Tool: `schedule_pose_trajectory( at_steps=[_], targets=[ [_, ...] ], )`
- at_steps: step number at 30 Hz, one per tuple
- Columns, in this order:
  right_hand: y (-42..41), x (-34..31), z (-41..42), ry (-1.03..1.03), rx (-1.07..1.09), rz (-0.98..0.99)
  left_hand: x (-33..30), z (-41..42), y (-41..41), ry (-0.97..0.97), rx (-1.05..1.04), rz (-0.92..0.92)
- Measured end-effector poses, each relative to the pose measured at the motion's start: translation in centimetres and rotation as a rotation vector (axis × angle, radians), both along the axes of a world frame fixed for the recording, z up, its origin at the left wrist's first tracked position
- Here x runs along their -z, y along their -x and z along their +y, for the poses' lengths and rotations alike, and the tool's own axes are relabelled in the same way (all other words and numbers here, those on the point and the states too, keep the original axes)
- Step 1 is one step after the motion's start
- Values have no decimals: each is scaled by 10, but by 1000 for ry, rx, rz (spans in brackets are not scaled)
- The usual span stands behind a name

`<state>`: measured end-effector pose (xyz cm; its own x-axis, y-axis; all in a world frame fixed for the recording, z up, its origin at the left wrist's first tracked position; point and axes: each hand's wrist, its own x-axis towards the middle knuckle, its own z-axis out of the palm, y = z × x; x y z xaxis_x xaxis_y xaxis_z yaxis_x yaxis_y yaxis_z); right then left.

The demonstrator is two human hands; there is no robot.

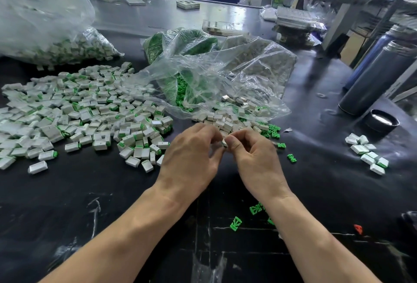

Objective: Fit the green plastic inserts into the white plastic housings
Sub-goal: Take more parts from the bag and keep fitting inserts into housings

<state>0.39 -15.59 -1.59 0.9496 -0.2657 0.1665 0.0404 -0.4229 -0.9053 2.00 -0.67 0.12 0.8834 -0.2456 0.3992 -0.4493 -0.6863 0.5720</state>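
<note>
Mid-frame, left hand [191,147] & right hand [250,149] fingertips pinch one white housing [224,142], prob light, stiff, slick; hold by flat sides; insert not visible.

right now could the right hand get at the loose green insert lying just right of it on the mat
Probably yes: the green insert lies in the open with nothing over it, but the right hand is busy pinching a white housing with the left hand.

Head view, forward-down, close over table [67,215]
</note>
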Motion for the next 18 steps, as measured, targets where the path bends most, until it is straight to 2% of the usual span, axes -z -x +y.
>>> schedule_pose_trajectory(
  at_steps=[4,6,13,18],
  targets=[
    [0,-1,-7,104,85,19,1,10,-10,-384,-125,18],
    [0,-2,-12,178,151,48,-1,16,-16,-488,-192,62],
    [-2,-9,-23,432,256,221,-6,27,-29,-643,-320,192],
    [-3,-13,-28,486,259,254,-4,33,-31,-690,-351,186]
  ],
)
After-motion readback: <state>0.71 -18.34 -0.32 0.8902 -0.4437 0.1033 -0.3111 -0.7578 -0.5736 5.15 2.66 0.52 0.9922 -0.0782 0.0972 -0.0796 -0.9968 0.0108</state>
